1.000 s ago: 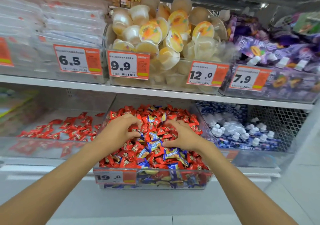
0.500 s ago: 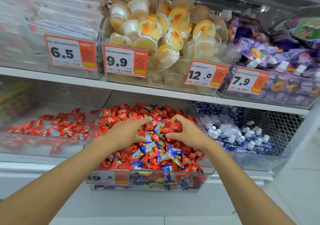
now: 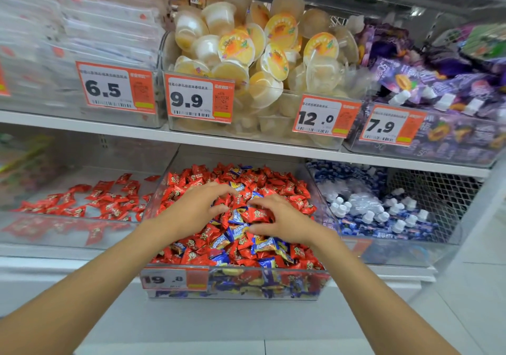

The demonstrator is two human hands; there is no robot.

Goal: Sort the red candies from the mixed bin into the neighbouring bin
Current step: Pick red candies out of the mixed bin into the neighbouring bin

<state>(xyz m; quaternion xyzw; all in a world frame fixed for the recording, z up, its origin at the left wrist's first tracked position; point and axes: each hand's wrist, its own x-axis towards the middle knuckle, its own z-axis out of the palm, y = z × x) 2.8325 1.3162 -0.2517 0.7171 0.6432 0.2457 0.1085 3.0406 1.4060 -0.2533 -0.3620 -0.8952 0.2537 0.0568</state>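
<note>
Left hand (image 3: 197, 209) and right hand (image 3: 287, 223) were clawed over the red candies (image 3: 276, 185) heaped with blue candies (image 3: 267, 245) in the mixed bin (image 3: 246, 283), centre frame, can't tell if either grip held one; light, crinkly, slippery wrappers, likely best pinched at a crimped edge.

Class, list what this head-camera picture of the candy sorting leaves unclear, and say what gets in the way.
- Head view: whether the left hand or right hand grips anything; curled fingers and hand backs hide the contact over the mixed bin.
- Head view: small print on the 19.8 price tag; too small and blurred.
- Head view: the packets above the 6.5 tag; motion blur.
</note>
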